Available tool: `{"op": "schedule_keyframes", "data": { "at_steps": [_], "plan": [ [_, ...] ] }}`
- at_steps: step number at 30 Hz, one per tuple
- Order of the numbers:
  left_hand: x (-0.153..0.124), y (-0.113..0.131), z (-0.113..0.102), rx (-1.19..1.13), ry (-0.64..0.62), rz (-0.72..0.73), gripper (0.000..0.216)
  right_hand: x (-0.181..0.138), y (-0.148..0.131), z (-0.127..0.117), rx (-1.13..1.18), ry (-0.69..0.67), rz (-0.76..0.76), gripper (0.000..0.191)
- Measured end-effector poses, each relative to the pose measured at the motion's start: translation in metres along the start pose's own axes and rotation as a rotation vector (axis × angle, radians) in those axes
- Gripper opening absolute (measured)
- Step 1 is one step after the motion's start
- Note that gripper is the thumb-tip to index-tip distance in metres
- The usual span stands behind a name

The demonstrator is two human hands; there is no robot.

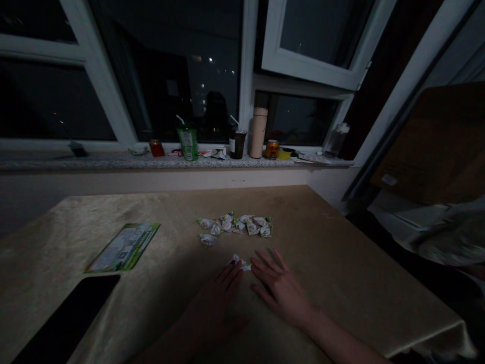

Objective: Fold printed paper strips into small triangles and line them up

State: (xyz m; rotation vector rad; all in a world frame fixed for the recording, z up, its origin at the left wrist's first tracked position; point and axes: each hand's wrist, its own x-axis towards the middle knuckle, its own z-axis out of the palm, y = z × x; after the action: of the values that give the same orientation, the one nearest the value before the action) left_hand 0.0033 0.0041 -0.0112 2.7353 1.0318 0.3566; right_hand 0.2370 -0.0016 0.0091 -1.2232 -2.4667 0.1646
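Note:
My left hand (223,285) lies on the table with its fingers stretched forward, the fingertips over a small wrapped candy (245,266) that they partly cover. To the right of that candy, my right hand (278,283) rests with its fingers spread, the fingertips close to the candy's edge; it holds nothing. Beyond both hands lies a loose cluster of several wrapped candies (238,226) in white and green wrappers. One candy (208,240) sits at the cluster's near left side.
A green and white packet (123,247) and a dark flat object (70,321) lie left on the table's gold cloth (341,283). On the windowsill stand a green cup (188,143), a dark drink cup (237,145), a pink bottle (258,134) and jars. A cardboard box (435,146) is at right.

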Motion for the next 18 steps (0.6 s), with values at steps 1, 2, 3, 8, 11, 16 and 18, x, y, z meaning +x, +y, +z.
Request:
{"op": "schedule_keyframes", "data": {
  "at_steps": [1, 2, 3, 8, 11, 16, 18],
  "plan": [
    [0.000, 0.000, 0.001, -0.007, 0.013, 0.001, 0.088, 0.000, 0.000, 0.000, -0.005, -0.008, 0.007, 0.041],
    [0.000, 0.000, 0.002, -0.013, 0.023, 0.000, 0.088, 0.000, -0.001, -0.001, -0.010, -0.016, 0.011, 0.042],
    [-0.001, 0.000, 0.002, -0.018, 0.030, -0.005, 0.088, 0.000, -0.001, -0.001, -0.017, -0.022, 0.015, 0.043],
    [0.001, 0.002, -0.001, -0.023, 0.020, 0.010, 0.087, 0.000, -0.002, -0.001, -0.036, -0.011, 0.040, 0.042],
    [0.002, 0.003, -0.004, 0.000, -0.015, 0.005, 0.086, 0.000, 0.000, 0.001, -0.031, -0.004, 0.053, 0.041],
    [0.000, 0.006, -0.009, 0.034, -0.002, 0.023, 0.077, -0.001, 0.002, 0.004, 0.004, -0.002, 0.050, 0.039],
    [0.000, 0.007, -0.011, 0.066, 0.015, 0.079, 0.069, -0.001, 0.002, 0.005, 0.021, 0.006, 0.048, 0.039]
  ]
}}
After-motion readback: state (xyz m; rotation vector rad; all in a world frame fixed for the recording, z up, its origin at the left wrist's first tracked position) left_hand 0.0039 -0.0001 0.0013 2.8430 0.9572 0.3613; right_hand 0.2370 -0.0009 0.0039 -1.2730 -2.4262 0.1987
